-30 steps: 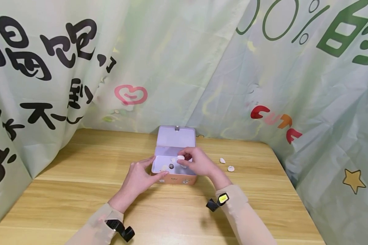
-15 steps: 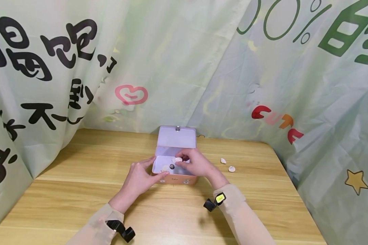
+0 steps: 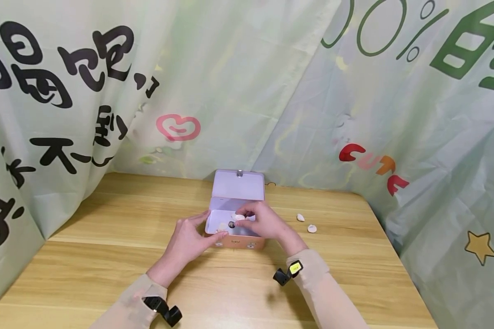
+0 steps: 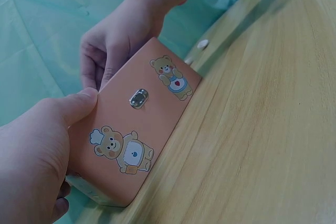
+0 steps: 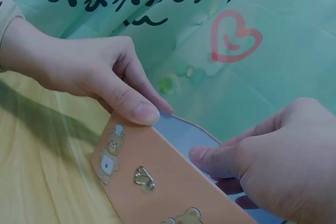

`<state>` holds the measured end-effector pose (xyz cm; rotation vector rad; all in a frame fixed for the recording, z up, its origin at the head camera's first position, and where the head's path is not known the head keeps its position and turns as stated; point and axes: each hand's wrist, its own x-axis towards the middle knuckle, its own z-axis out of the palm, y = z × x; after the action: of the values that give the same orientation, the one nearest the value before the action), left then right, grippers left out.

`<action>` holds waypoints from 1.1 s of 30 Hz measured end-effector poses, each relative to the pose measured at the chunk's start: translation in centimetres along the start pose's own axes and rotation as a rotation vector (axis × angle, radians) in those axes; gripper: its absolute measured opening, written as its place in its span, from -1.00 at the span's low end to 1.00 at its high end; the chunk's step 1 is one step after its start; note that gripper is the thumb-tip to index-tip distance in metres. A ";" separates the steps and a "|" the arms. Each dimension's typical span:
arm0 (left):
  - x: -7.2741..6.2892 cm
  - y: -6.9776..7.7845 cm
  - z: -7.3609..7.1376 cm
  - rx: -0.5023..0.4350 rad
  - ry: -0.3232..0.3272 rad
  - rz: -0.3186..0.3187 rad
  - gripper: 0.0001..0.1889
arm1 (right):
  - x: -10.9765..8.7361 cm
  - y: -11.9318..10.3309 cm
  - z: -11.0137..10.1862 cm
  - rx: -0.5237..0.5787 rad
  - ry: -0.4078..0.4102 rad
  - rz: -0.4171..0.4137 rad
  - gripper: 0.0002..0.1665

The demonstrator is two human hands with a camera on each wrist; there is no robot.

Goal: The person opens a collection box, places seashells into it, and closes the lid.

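- Orange rectangular box with a lilac interior (image 3: 242, 243) is set on the pale wood-grain table (image 3: 214, 292), near its far edge and between the two hands; its lilac lid (image 3: 238, 186) is raised at the back.
- On the orange front wall, a silver metal clasp (image 4: 139, 98) is flanked by a printed bear in a chef's hat (image 4: 123, 148) and a printed bear with a red heart (image 4: 173, 80).
- By the left hand (image 3: 188, 238), the box is gripped at its left end, the thumb being laid on the front rim and the other fingers placed around the side.
- By the right hand (image 3: 265, 221), lowered into the box, a small white shell-shaped piece (image 3: 240, 217) is pinched between thumb and finger; in the right wrist view this piece is hidden.
- Inside, a small dark round object (image 3: 232, 224) is seen just beside the right thumb, and a pale flat piece (image 3: 222, 226) near the left thumb.
- To the right of the box, two white shell-like pieces (image 3: 312, 228) are laid apart on the table.
- Beige sleeves (image 3: 333, 297) and black wrist-worn devices (image 3: 281, 277) are worn on both arms.
- Behind, a pale green printed curtain (image 3: 230, 91) is hung, marked with black characters, a pink heart and a yellow star (image 3: 480, 247).
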<state>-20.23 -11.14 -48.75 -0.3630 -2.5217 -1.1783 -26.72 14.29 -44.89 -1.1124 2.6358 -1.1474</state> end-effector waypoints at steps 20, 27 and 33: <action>0.0 0.0 -0.1 -0.008 -0.008 -0.030 0.05 | -4.7 2.5 -5.8 0.027 0.269 0.160 -0.72; 0.1 0.0 -0.1 -0.011 -0.007 -0.027 0.04 | -6.7 4.9 -7.4 0.019 0.305 0.255 -0.67; -0.1 0.1 0.1 -0.013 -0.014 -0.030 0.04 | -8.1 6.8 -8.1 0.019 0.313 0.318 -0.62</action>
<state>-20.14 -11.06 -48.79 -0.3393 -2.5406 -1.2083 -27.36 27.64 -45.26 -0.5140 2.8773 -1.3627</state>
